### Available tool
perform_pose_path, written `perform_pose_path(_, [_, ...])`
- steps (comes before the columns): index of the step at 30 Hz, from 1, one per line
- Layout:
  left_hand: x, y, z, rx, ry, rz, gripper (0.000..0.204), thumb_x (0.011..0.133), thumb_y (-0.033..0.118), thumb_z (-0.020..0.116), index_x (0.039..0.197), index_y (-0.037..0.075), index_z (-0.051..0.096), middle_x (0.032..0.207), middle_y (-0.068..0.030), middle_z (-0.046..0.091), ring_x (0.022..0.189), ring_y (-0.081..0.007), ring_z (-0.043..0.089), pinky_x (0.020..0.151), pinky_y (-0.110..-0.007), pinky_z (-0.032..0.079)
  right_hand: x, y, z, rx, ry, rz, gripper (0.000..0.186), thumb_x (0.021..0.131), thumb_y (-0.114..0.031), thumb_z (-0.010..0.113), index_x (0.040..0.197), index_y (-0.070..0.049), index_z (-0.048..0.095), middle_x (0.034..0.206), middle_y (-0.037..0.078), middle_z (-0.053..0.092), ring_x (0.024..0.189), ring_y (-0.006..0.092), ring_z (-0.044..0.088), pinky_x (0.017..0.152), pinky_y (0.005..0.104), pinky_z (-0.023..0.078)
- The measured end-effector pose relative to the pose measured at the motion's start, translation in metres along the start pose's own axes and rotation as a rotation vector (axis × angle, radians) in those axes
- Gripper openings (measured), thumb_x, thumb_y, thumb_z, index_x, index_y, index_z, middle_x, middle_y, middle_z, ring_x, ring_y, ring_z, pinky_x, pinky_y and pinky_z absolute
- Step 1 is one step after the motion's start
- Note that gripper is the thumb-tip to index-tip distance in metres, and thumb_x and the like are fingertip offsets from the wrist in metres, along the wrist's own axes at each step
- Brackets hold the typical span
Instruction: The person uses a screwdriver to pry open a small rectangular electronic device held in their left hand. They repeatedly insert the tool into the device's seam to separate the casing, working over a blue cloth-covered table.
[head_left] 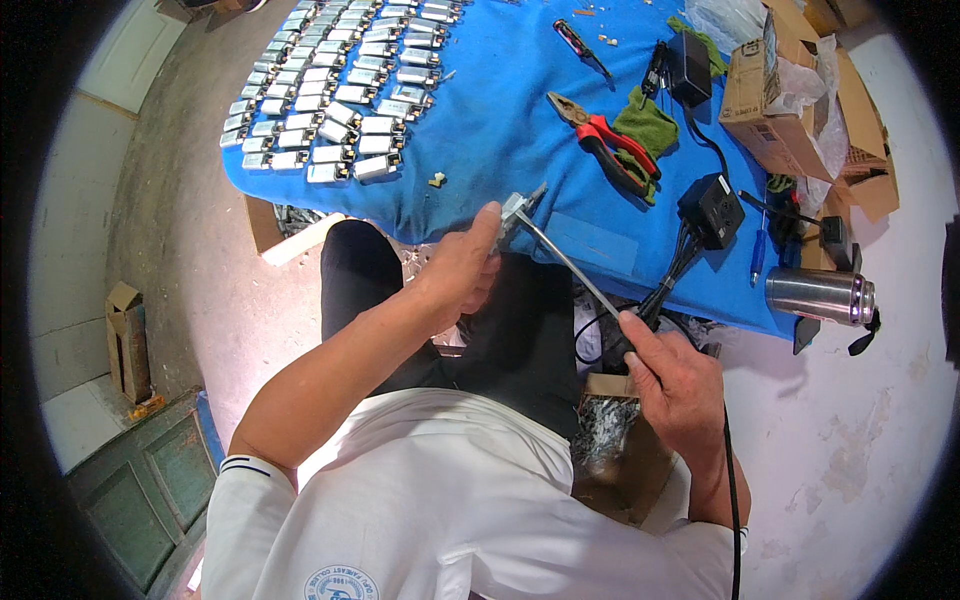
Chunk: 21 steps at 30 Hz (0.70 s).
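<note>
My left hand (465, 262) is closed on a small silver metal piece (510, 212), held just off the table's near edge. From it a thin pointed end sticks out toward the table. In my right hand (672, 378) is a screwdriver-like tool (570, 262) with a long thin metal shaft, its handle hidden in my fist. The shaft's tip meets the silver piece beside my left fingertips. Many similar small silver blocks (330, 172) with brass-coloured ends stand in rows on the blue cloth (480, 100) at the far left.
Red-and-black pliers (610, 150) lie on a green rag (648, 125). A black power block (711, 210), an adapter (690, 68) and cables sit at the right. A steel flask (820, 296) lies by the right edge, near an open cardboard box (750, 90). Another carton (625, 460) stands below.
</note>
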<state>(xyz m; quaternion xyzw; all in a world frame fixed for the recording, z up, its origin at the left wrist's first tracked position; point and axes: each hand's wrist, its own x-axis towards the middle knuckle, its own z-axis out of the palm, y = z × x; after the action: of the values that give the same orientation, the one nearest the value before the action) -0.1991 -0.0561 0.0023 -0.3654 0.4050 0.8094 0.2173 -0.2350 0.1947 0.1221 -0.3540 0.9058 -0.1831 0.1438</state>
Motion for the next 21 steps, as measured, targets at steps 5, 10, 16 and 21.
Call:
perform_pose_path(5, [-0.001, 0.000, 0.001, -0.035, -0.011, -0.003, 0.058, 0.089, 0.065, 0.043, 0.061, 0.016, 0.033, 0.054, 0.0065, 0.024, 0.042, -0.0088, 0.021, 0.040, -0.026, 0.015, 0.007, -0.003, -0.006, -0.006, -0.080, 0.026, 0.040, 0.085, -0.011, 0.064, 0.125, -0.012, 0.060, 0.073, 0.013, 0.056, 0.063, 0.0323, 0.059, 0.054, 0.0393, 0.046])
perform_pose_path(10, [-0.004, 0.003, 0.008, -0.028, 0.047, 0.018, 0.060, 0.090, 0.068, 0.040, 0.060, 0.018, 0.029, 0.055, 0.0074, 0.020, 0.043, -0.0070, 0.017, 0.040, -0.024, 0.013, 0.008, 0.009, 0.002, 0.252, -0.115, 0.050, 0.040, 0.089, -0.011, 0.060, 0.128, -0.008, 0.057, 0.074, 0.015, 0.059, 0.061, 0.0262, 0.058, 0.056, 0.0334, 0.046])
perform_pose_path(16, [-0.004, 0.000, 0.011, -0.044, 0.056, 0.020, 0.061, 0.090, 0.069, 0.038, 0.059, 0.018, 0.027, 0.055, 0.0079, 0.018, 0.044, -0.0058, 0.015, 0.041, -0.023, 0.012, 0.008, 0.011, 0.023, 0.679, -0.165, 0.452, 0.037, 0.089, -0.010, 0.060, 0.126, -0.006, 0.058, 0.078, 0.016, 0.062, 0.066, 0.0245, 0.060, 0.064, 0.0320, 0.047])
perform_pose_path(21, [-0.002, -0.001, 0.008, -0.032, 0.002, 0.015, 0.060, 0.091, 0.067, 0.039, 0.059, 0.017, 0.028, 0.056, 0.0076, 0.018, 0.043, -0.0055, 0.016, 0.040, -0.022, 0.012, 0.002, 0.016, 0.022, 0.245, 0.006, 0.123, 0.039, 0.087, -0.009, 0.061, 0.125, -0.008, 0.060, 0.073, 0.015, 0.057, 0.064, 0.0293, 0.057, 0.062, 0.0353, 0.046])
